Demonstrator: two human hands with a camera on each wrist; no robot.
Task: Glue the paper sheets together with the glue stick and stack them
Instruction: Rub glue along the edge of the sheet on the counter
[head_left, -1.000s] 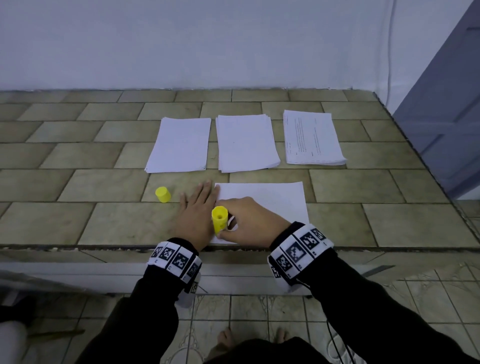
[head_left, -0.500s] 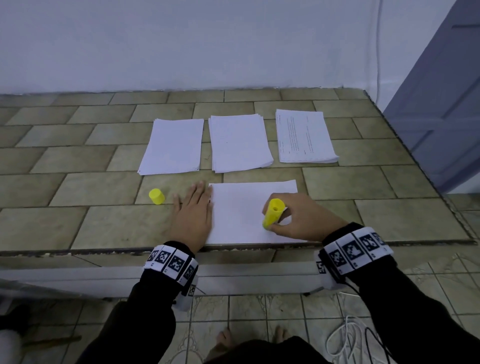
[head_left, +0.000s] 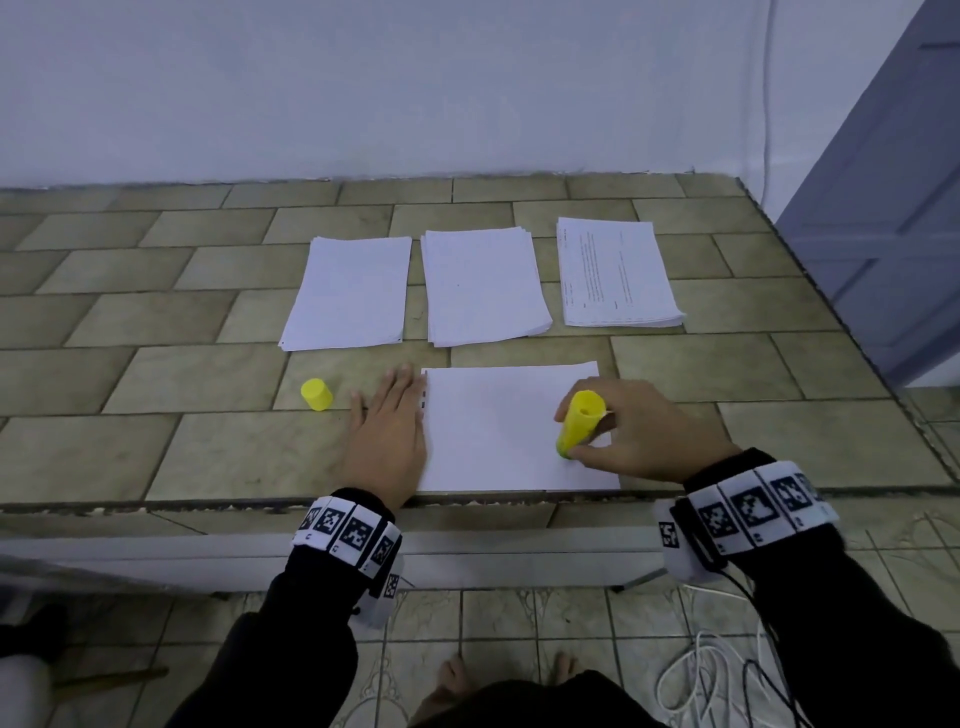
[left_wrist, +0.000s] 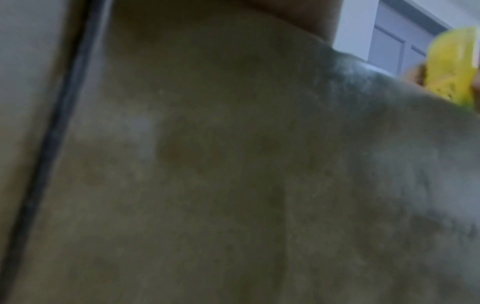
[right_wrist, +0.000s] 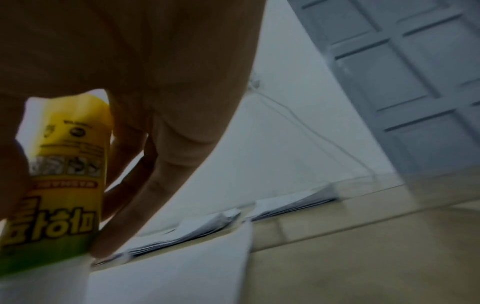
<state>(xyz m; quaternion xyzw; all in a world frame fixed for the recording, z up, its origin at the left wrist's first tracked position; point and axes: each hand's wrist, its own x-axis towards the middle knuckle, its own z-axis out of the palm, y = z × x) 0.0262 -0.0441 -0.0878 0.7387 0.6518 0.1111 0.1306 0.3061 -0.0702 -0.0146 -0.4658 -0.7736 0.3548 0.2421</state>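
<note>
near sheet (head_left: 493, 426) flat at counter (head_left: 156, 447) edge, left hand (head_left: 387, 436) spread flat on its left edge. glue stick (head_left: 579, 423) tilted, tip down on sheet's right part, pinched in right hand (head_left: 644, 436). yellow cap (head_left: 316, 395) left of left hand; three paper stacks (head_left: 483, 286) behind.

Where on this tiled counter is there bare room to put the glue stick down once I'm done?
Bare tiles lie right of the sheet, out to the counter's right edge, and left of the yellow cap. It is crowded along the back, where three paper stacks sit close together, and around the left hand and the right hand holding the glue stick.
</note>
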